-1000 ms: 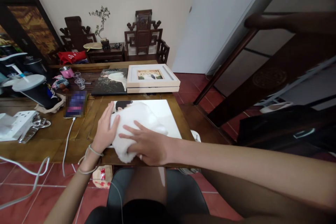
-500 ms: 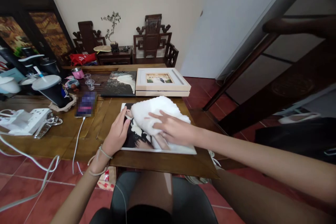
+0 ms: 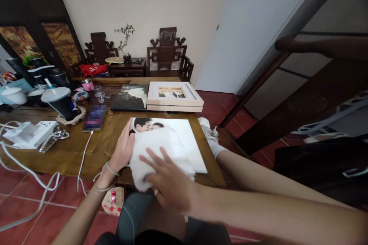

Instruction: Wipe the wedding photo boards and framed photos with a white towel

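A large photo print (image 3: 184,134) lies flat on the wooden table (image 3: 71,153) in front of me. A white cloth (image 3: 156,149) covers its near left part. My right hand (image 3: 169,182) lies flat on the cloth's near edge with its fingers spread. My left hand (image 3: 123,148) rests open against the print's left edge, fingers together and pointing away from me. A thin band circles my left wrist.
Behind the print lie a dark photo canvas (image 3: 132,97) and a pale framed picture (image 3: 174,94). To the left are a phone (image 3: 94,117) on a white cable, a power strip (image 3: 30,134), a lidded cup (image 3: 59,101) and small cups. A dark stair rail (image 3: 258,80) rises at right.
My right hand has drawn the cloth from the print's far right part back to its near left edge. The faces at the print's far side now show. My left hand stays at the left edge.
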Motion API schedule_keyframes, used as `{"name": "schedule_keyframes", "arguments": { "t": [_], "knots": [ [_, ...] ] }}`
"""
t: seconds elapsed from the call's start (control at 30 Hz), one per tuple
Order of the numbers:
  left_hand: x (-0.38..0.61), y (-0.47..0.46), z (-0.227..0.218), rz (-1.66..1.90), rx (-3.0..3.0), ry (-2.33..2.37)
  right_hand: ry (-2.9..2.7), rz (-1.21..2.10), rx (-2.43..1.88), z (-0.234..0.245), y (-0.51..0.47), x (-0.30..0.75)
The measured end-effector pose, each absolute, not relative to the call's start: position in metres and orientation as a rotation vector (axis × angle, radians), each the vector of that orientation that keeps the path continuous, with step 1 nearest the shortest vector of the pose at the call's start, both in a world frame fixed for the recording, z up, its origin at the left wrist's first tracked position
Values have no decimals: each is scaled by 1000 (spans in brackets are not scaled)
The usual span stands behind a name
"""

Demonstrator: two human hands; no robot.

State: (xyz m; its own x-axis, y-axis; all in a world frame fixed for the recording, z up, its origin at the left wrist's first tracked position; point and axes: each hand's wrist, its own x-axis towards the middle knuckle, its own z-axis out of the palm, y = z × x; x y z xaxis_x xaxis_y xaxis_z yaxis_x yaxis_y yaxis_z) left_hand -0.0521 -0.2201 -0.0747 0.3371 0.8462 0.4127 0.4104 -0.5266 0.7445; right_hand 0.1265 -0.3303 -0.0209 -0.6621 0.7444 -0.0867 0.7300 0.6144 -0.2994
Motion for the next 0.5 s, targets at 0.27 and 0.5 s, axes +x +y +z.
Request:
{"name": "schedule_keyframes", "arguments": {
  "t": [0.27,0.5],
  "knots": [
    [-51,-218,-73,918,2164,1119,-2601,472,-1349,-27,-315,181],
    [-50,-216,-74,1038,2180,1209,-2483,290,-1500,-17,-235,201]
  ]
}}
